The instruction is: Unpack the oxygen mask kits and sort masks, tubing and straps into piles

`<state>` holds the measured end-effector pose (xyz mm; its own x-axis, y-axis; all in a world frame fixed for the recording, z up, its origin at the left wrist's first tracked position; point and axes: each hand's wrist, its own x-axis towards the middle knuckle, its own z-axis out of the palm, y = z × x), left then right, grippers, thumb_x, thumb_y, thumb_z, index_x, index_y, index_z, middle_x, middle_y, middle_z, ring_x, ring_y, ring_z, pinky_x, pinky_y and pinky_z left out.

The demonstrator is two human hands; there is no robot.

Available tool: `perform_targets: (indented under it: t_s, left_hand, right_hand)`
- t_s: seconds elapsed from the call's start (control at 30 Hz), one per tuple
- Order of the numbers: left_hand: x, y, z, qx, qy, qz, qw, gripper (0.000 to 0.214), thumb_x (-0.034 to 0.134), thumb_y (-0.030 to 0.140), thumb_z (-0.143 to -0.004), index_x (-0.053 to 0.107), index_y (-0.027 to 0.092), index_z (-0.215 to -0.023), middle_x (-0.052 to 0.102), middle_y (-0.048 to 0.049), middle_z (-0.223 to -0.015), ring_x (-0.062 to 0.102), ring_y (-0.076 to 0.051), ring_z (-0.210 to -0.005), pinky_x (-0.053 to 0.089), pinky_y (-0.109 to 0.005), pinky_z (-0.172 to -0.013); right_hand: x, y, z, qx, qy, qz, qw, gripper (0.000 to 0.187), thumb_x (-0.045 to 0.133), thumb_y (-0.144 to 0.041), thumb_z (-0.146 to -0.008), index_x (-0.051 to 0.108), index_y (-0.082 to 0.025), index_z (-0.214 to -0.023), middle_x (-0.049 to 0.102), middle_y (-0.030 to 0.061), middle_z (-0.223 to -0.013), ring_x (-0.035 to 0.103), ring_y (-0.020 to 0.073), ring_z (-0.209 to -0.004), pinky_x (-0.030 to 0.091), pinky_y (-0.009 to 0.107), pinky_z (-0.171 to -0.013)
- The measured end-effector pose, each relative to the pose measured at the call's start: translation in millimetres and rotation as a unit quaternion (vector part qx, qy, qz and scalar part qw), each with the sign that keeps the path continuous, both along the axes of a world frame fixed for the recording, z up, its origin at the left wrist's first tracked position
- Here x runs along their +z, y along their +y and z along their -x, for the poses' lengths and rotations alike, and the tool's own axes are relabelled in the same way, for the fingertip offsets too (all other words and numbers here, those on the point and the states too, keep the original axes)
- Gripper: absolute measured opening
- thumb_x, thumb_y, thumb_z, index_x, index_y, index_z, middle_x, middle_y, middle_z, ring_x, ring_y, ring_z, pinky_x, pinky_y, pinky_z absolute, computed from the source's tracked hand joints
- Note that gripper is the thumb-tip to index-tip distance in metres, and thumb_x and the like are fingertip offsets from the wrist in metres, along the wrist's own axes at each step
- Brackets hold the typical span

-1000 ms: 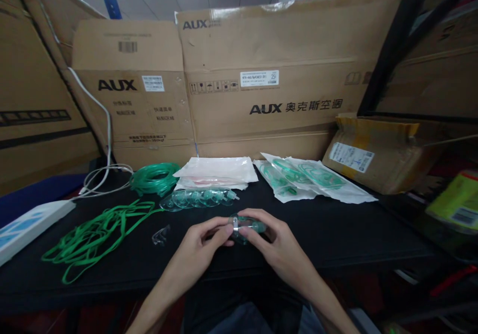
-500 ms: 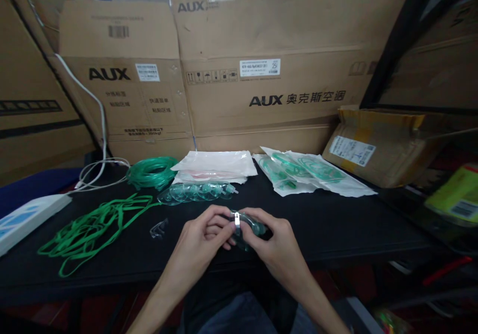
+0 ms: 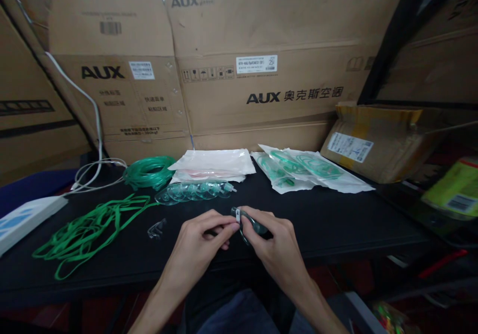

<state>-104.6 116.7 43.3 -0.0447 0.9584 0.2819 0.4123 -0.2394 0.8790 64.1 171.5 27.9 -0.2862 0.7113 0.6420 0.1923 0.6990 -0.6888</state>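
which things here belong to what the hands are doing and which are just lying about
In hand: clear mask, metal clip, left hand, right hand.
Lying about: mask stack, green straps, green tubing, sealed bags, cardboard boxes, white cable.

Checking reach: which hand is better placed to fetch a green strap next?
Probably the left hand: the green straps lie on its side, while the right hand grips the mask farther away.

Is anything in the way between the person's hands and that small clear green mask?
Nothing visible. The left hand and right hand both grip the clear green mask directly; the row of masks lies farther back on the table, apart.
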Motion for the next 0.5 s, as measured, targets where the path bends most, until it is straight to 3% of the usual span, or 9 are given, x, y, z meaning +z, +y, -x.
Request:
perform_targets:
  t_s: [0.5]
  left_hand:
    - [-3.2, -1.7, -1.9, -0.006, -0.037, 0.016, 0.999, 0.024, 0.07, 0.041, -0.09, 0.078, 0.019, -0.097, 0.065, -0.0013, -0.083, 0.065, -0.011, -0.06, 0.055, -0.021, -0.057]
  right_hand:
    - [-0.8, -1.9, -0.2, 0.016, 0.028, 0.0, 0.999, 0.024, 0.062, -0.013, -0.091, 0.079, -0.021, -0.105, 0.081, 0.0054, -0.104, 0.077, 0.0228, -0.091, 0.059, 0.033, -0.085]
